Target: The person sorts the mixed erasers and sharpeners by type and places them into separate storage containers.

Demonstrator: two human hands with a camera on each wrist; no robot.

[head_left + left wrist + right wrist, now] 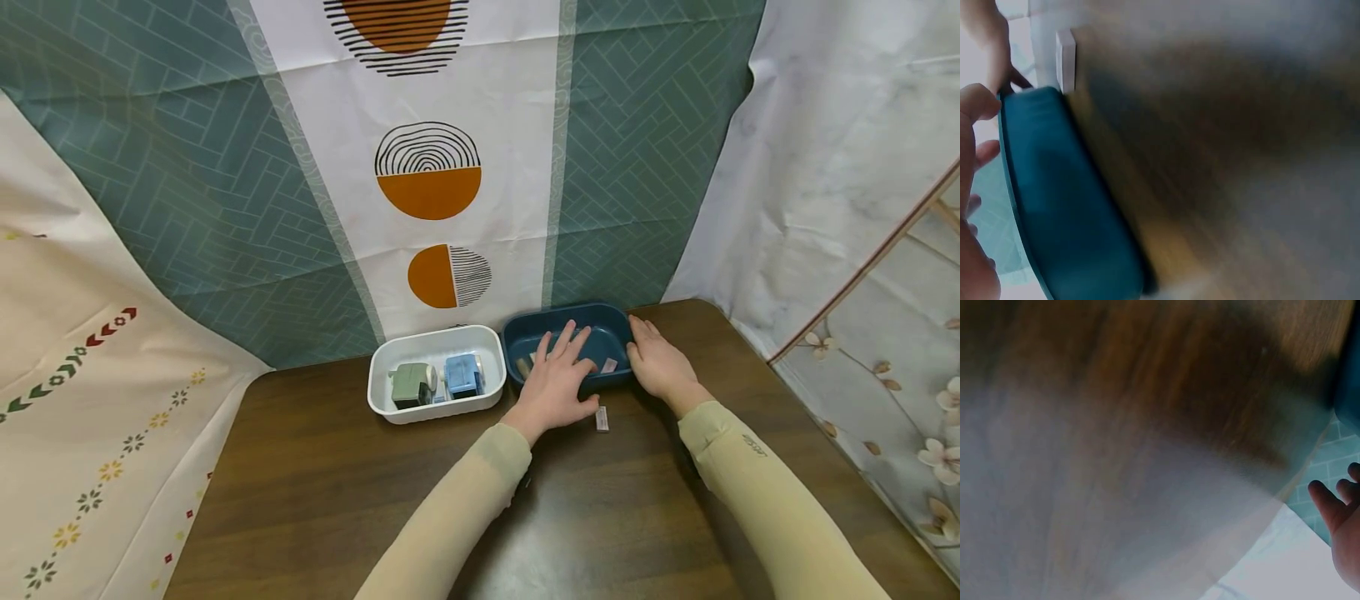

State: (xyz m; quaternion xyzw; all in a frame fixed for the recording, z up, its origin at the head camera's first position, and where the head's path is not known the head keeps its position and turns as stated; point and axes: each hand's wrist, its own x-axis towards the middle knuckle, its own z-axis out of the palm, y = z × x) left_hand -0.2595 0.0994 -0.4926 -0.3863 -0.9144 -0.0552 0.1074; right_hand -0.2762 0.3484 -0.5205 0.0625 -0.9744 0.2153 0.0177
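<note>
My left hand (pixel 551 387) hovers with spread fingers over the near side of a dark blue bin (pixel 551 317). Several small pieces lie inside the bin, one of them pale pink (pixel 609 365); the hand partly hides the others. In the left wrist view, the thumb and fingertips are right at the rim of the bin (pixel 1066 200). My right hand (pixel 660 358) rests against the bin's right end, its fingers fairly straight. On the table, just in front of the bin, lies a small pinkish-white block (pixel 602 419), close to the left thumb.
A white bin (pixel 382 392) stands directly left of the blue one. It holds a boxy green thing (pixel 411 383) and a similar blue one (pixel 461 373). The brown wooden table (pixel 315 492) ends at a patterned cloth (pixel 450 208) behind the bins.
</note>
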